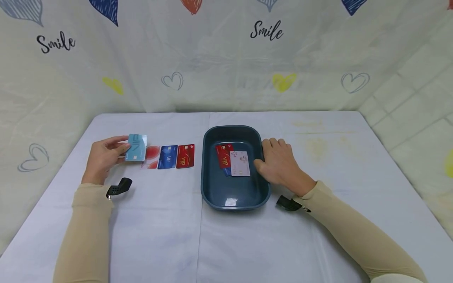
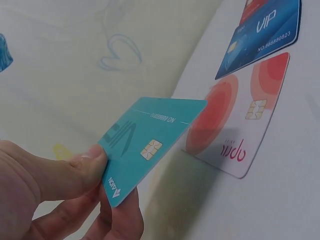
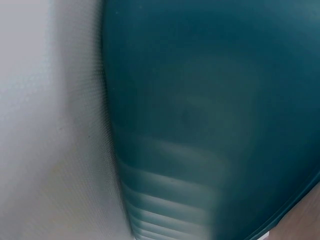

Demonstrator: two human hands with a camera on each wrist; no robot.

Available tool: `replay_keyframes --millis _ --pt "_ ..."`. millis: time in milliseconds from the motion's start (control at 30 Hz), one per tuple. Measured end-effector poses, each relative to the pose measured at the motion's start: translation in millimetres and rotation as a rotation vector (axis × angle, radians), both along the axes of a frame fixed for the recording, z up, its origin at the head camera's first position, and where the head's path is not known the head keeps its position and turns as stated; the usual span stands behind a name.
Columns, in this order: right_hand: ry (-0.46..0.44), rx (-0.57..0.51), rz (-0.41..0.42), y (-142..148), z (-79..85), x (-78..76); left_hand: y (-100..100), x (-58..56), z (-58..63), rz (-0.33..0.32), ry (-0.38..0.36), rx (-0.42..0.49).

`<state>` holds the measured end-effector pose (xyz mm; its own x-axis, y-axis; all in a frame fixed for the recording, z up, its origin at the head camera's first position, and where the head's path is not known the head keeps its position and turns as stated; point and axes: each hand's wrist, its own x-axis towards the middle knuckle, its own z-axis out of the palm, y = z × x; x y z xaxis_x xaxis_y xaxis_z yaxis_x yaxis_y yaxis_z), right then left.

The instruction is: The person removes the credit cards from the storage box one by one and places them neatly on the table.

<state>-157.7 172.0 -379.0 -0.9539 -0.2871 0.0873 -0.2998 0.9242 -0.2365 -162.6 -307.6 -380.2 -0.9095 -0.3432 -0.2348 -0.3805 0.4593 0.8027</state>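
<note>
Between thumb and fingers, my left hand (image 1: 102, 157) pinches a teal VIP card (image 1: 136, 147), held tilted above the table in the left wrist view. The card partly overlaps a white card with red circles (image 1: 153, 152), first in a row with a blue VIP card (image 1: 167, 156) and a red VIP card (image 1: 185, 156). My right hand (image 1: 281, 163) grips the right rim of a dark teal tray (image 1: 216, 190), thumb over the inner side. Inside the tray lie another red VIP card (image 1: 223, 153), a pale patterned card (image 1: 240, 164) and a mostly covered blue card (image 1: 227, 171).
A white cloth covers the table (image 1: 152, 228). Behind it hangs a pale curtain (image 1: 226, 51) printed with hearts and "Smile". Black wrist-camera mounts (image 1: 119, 187) stick out near both sleeves. The tray's outer wall (image 3: 210, 100) fills most of the right wrist view.
</note>
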Motion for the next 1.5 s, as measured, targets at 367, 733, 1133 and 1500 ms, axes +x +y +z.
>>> replay_keyframes --millis 367,733,1133,1500 --pt "-0.001 -0.002 -0.004 0 1.6 -1.3 -13 0.0 -4.1 -0.044 -0.031 -0.04" --pt "-0.01 -0.009 -0.004 -1 1.1 -0.5 -21 1.1 -7.6 -0.061 -0.028 -0.075" --pt "0.001 0.002 -0.003 -1 0.8 0.5 -24 5.2 -8.7 -0.09 -0.055 -0.125" --pt "-0.007 0.0 -0.004 -1 0.8 0.8 -28 5.9 -12.1 -0.089 -0.084 -0.142"
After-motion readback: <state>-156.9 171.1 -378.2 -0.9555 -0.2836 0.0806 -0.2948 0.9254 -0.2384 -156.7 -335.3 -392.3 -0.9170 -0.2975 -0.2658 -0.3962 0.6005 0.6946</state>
